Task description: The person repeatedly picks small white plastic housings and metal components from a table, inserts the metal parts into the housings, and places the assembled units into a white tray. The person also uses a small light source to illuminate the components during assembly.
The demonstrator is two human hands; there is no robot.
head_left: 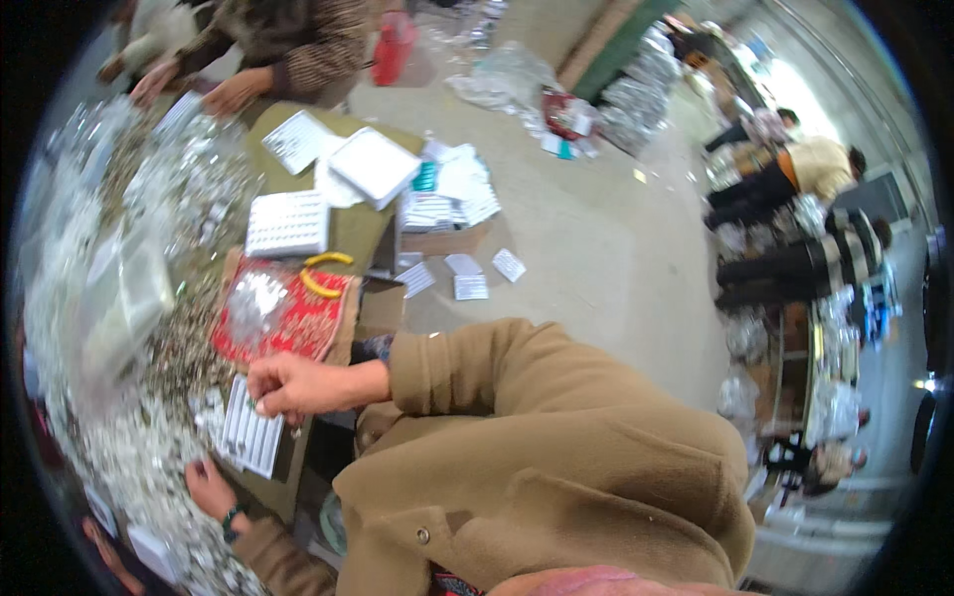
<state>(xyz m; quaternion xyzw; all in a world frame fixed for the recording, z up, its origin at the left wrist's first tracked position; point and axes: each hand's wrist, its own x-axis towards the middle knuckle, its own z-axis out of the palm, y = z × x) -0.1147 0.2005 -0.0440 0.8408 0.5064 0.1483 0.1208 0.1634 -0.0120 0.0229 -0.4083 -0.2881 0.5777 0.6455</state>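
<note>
My right hand (296, 384), thumb and fingers pinched together, is over a white ridged tray (254, 433). Whatever is in the pinch is too small to make out. Beside the tray's near corner, my left hand (209, 489), with a dark band on its wrist, lies at the edge of a heap of small clear and whitish pieces (129, 477). Its fingertips are partly hidden and blurred, so their grip is unclear. Beyond my right hand lie a red patterned cloth (238, 343) with a clear plastic bag (260, 306) on it and a yellow-handled tool (326, 274).
White trays (288, 223) and a white box-like stack (375, 167) lie on the table. Another person's hands (237, 91) work at the far end. Cards (470, 287) are scattered on the floor (586, 248). Several people stand at benches on the right.
</note>
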